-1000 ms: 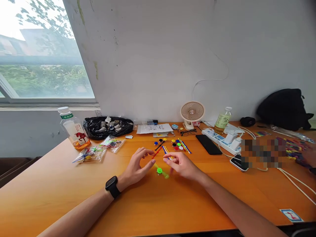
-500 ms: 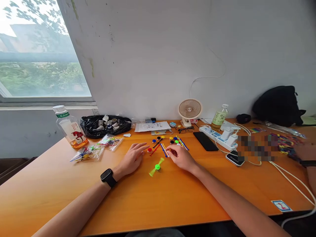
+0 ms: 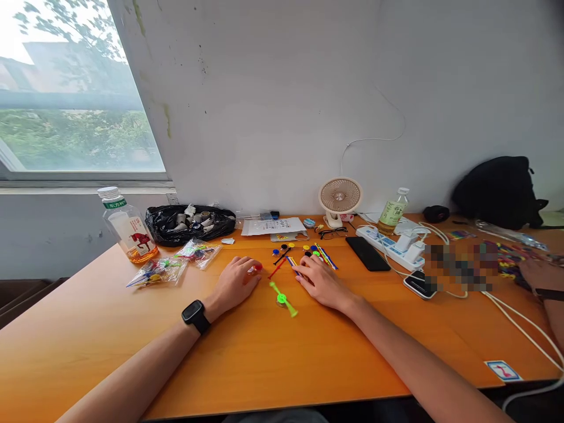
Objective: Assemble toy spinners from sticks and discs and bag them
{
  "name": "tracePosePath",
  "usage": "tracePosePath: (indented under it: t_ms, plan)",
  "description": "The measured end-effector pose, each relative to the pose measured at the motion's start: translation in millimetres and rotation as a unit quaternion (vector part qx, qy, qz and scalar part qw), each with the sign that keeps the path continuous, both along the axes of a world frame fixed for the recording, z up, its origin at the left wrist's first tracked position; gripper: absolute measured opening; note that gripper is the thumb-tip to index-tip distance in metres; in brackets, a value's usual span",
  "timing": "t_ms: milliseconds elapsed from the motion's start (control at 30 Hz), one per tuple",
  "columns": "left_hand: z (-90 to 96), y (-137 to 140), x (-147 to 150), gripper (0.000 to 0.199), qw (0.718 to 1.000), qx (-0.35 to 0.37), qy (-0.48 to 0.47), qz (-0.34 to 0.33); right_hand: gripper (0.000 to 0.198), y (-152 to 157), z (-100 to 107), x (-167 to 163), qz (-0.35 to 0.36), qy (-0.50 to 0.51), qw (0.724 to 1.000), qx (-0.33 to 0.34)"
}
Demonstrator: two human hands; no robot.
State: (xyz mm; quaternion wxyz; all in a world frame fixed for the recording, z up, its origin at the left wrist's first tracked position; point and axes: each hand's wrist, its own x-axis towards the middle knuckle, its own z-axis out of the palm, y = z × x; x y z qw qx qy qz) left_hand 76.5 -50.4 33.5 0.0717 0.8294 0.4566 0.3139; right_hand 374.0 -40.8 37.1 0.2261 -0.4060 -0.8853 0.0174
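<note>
My left hand (image 3: 238, 283), with a black watch on the wrist, has its fingers closed on a small red round piece (image 3: 258, 267) that shows at the fingertips. My right hand (image 3: 324, 283) rests with fingers apart over the near end of blue and white sticks (image 3: 291, 262); its fingertips touch or almost touch them. Between the hands a green two-armed spinner (image 3: 281, 299) lies on the table, its arms slanting down to the right. A thin red stick (image 3: 277, 268) lies just behind it.
Behind the hands lie several coloured round pieces (image 3: 291, 246) and sticks (image 3: 326, 257). Filled plastic bags (image 3: 157, 272) and a bottle (image 3: 132, 235) stand left. A phone (image 3: 367, 254), power strip (image 3: 390, 247), cables and another person's hand (image 3: 535, 273) are at right.
My left hand has taken the red round piece, which lay on the table before. My right fingers have spread out from a pinch. The green spinner's arms have turned to the opposite slant.
</note>
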Motion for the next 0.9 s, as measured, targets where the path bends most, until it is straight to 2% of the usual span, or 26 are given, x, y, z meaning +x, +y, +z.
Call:
tracePosePath:
  t_ms: [267, 433, 667, 900]
  plan:
    - [-6.7, 2.2, 1.2, 0.019, 0.998, -0.047, -0.037, -0.010, 0.022, -1.4, 1.7, -1.5, 0.032, 0.018, 0.998, -0.059]
    - [-9.1, 3.7, 0.9, 0.021, 0.997, -0.058, -0.050, -0.014, 0.022, -0.7, 0.7, -0.1, 0.027, 0.012, 0.997, -0.064]
    - [-11.1, 5.7, 0.7, 0.021, 0.996, -0.056, -0.071, -0.011, 0.034, 3.4, -6.0, -5.5, 0.056, 0.020, 0.998, -0.004]
    - [-16.6, 8.5, 0.8, 0.025, 0.998, -0.047, -0.043, -0.004, 0.048, 13.6, -12.1, -13.5, 0.031, -0.064, 0.997, 0.030]
